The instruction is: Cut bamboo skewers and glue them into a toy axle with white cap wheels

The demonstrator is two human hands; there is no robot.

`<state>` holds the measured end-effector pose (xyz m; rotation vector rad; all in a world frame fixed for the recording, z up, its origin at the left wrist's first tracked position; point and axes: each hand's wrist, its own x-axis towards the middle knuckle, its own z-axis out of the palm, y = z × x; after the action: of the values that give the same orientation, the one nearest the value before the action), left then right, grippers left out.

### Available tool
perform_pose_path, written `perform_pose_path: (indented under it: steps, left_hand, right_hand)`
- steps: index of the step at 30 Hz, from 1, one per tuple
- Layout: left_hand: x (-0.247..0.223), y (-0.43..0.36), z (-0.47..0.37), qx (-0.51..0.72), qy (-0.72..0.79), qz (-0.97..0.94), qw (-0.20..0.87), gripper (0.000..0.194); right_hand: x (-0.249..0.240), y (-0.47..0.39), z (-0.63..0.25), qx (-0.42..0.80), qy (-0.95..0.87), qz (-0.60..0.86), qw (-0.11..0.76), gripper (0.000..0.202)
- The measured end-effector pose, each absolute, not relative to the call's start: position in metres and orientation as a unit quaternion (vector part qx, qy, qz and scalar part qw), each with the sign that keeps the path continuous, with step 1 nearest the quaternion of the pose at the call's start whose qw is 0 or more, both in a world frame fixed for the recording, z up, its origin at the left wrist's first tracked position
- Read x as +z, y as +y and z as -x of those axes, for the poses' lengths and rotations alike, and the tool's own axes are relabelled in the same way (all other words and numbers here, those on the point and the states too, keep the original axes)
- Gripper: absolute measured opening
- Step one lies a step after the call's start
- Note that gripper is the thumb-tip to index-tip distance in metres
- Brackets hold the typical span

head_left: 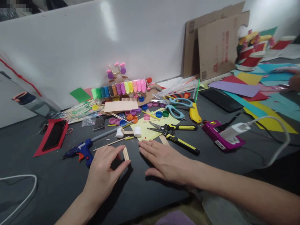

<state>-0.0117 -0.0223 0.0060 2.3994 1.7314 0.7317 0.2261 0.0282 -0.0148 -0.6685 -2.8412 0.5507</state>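
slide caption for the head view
Left hand pinches short wooden sticks; right hand is palm down near the cutters.

I'm in a craft workshop: my flat dark-grey counter (pixel 58 193) carries a blue plastic pistol-shaped glue gun (pixel 87 150) and coloured paper sheets (pixel 234 88).

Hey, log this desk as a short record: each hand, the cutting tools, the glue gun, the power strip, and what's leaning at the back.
left hand: pinching short sticks between thumb and fingers
right hand: open, palm down, fingertips by the yellow paper's near edge
cutting tools: shears, blades apart; blue scissors; yellow cutter
glue gun: blue, lying beyond left hand
power strip: purple, white charger plugged in
back: cardboard leaning against the white wall
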Motion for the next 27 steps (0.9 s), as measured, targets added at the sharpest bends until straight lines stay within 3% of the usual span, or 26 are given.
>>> perform_pose_path:
  steps: [3,6,13,22,25,27]
  left_hand:
    - [0.002,-0.019,0.008,0.205,0.566,-0.797,0.054,0.026]
    - [-0.004,-0.014,0.003,0.185,0.565,-0.801,0.065,0.026]
    - [-0.008,-0.009,-0.002,0.185,0.551,-0.811,0.071,0.030]
    - [0.013,-0.008,-0.011,0.283,0.506,-0.814,0.042,0.031]
    - [0.016,-0.002,-0.013,0.324,0.538,-0.764,0.148,0.030]
    - [0.018,0.002,-0.016,0.366,0.564,-0.669,0.316,0.026]
  right_hand:
    - [-0.014,0.033,-0.233,0.184,-0.945,0.196,0.186,0.039]
    - [-0.024,0.040,-0.238,0.176,-0.916,0.237,0.271,0.027]
    - [-0.034,0.045,-0.239,0.196,-0.889,0.273,0.310,0.021]
    - [0.010,0.047,-0.220,0.627,-0.629,0.367,0.276,0.022]
    - [0.011,0.056,-0.211,0.642,-0.608,0.358,0.300,0.026]
    - [0.006,0.060,-0.205,0.629,-0.606,0.359,0.329,0.026]
